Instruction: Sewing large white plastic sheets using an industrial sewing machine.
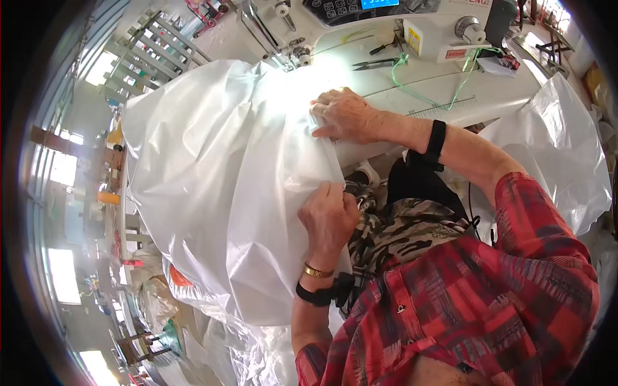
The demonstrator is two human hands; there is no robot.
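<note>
A large white plastic sheet (212,174) drapes over the front of a sewing machine (412,38) and hangs down to my left. My left hand (328,215) is closed on the sheet's right edge, near my lap. Farther up, my right hand (347,116) pinches the same edge with bent fingers, just short of the needle area (301,56). A bright lamp glare washes out the sheet between that hand and the presser foot. What lies under the sheet is hidden.
On the machine bed lie dark thread snips (376,64), a small screwdriver (384,47) and a loose green cord (412,92). More clear plastic sheeting (560,148) hangs at the right. A slatted rack (154,48) stands at the far left, and crumpled film (251,357) lies below.
</note>
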